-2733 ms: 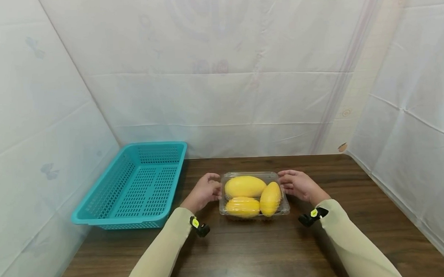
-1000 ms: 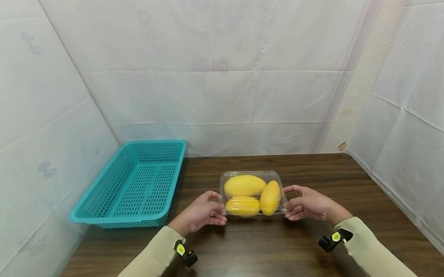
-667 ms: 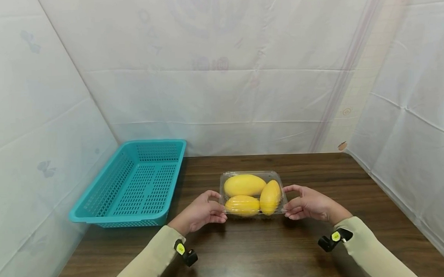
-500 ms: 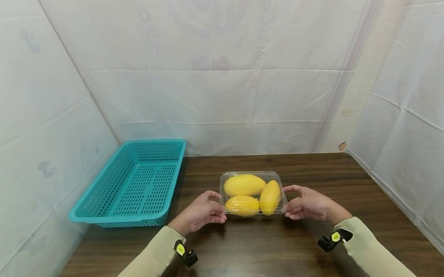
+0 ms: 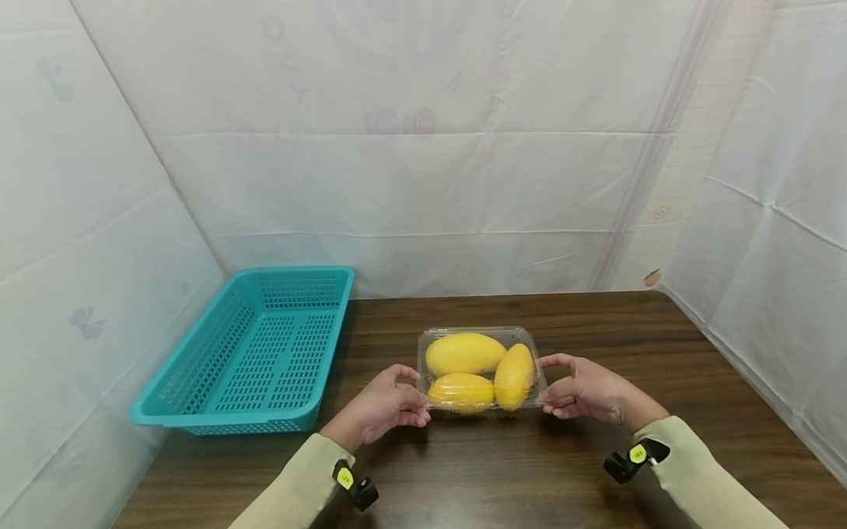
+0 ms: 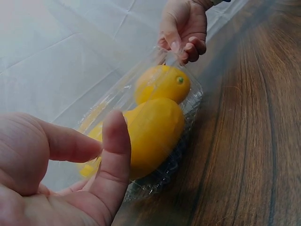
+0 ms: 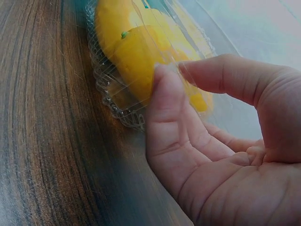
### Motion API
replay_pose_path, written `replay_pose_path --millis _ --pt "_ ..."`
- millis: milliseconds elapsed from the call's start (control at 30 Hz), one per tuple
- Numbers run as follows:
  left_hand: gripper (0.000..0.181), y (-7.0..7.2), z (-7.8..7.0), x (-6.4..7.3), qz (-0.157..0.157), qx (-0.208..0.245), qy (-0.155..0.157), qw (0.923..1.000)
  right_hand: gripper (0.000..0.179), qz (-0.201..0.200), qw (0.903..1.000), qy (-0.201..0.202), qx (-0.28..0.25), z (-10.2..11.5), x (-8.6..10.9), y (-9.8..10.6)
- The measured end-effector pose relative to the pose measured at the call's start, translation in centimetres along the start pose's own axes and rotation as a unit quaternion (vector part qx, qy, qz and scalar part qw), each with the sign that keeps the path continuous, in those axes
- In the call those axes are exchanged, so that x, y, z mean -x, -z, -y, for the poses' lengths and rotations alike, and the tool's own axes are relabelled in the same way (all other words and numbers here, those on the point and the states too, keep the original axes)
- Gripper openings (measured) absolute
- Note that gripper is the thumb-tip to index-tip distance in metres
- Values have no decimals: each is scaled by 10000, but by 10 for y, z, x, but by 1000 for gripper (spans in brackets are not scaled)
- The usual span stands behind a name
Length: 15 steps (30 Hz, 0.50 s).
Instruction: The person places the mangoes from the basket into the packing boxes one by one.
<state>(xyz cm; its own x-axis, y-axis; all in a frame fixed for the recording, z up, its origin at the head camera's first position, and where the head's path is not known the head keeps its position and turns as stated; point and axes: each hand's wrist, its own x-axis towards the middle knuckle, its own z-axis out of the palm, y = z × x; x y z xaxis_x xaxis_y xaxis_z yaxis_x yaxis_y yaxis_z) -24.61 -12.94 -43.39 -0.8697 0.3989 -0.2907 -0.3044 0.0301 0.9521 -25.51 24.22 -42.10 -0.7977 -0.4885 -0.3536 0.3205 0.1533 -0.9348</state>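
Note:
A clear plastic clamshell box (image 5: 517, 336) sits on the brown table, with three yellow mangoes (image 5: 466, 354) visible through its lid. My left hand (image 5: 386, 407) pinches the box's rim at the near left corner between thumb and finger. At the near right corner my right hand (image 5: 592, 392) pinches the rim in the same way. In the left wrist view, thumb and fingertip (image 6: 116, 136) meet at the lid's edge, beside a mango (image 6: 155, 134). The right wrist view has the fingertips (image 7: 165, 89) on the clear edge, partly hiding a mango (image 7: 138, 59).
A teal slotted plastic basket (image 5: 247, 418) with nothing in it stands at the left of the wood-grain table (image 5: 487, 480). White sheeting (image 5: 421, 187) hangs behind and on both sides.
Both hands have moved from the box's sides, farther back, to its near corners and now pinch the rim there. Over the last second hands and box have hardly moved.

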Motion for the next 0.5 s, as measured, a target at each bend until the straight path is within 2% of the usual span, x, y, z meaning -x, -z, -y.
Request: replay_pose_path --millis 333,500 --pt "47 -1 1 1 -96 -85 -22 9999 80 -61 10000 0 -7 -1 -1 -1" --pt "49 -1 -2 3 -122 -241 42 9996 77 -272 9995 -89 149 0 -1 -1"
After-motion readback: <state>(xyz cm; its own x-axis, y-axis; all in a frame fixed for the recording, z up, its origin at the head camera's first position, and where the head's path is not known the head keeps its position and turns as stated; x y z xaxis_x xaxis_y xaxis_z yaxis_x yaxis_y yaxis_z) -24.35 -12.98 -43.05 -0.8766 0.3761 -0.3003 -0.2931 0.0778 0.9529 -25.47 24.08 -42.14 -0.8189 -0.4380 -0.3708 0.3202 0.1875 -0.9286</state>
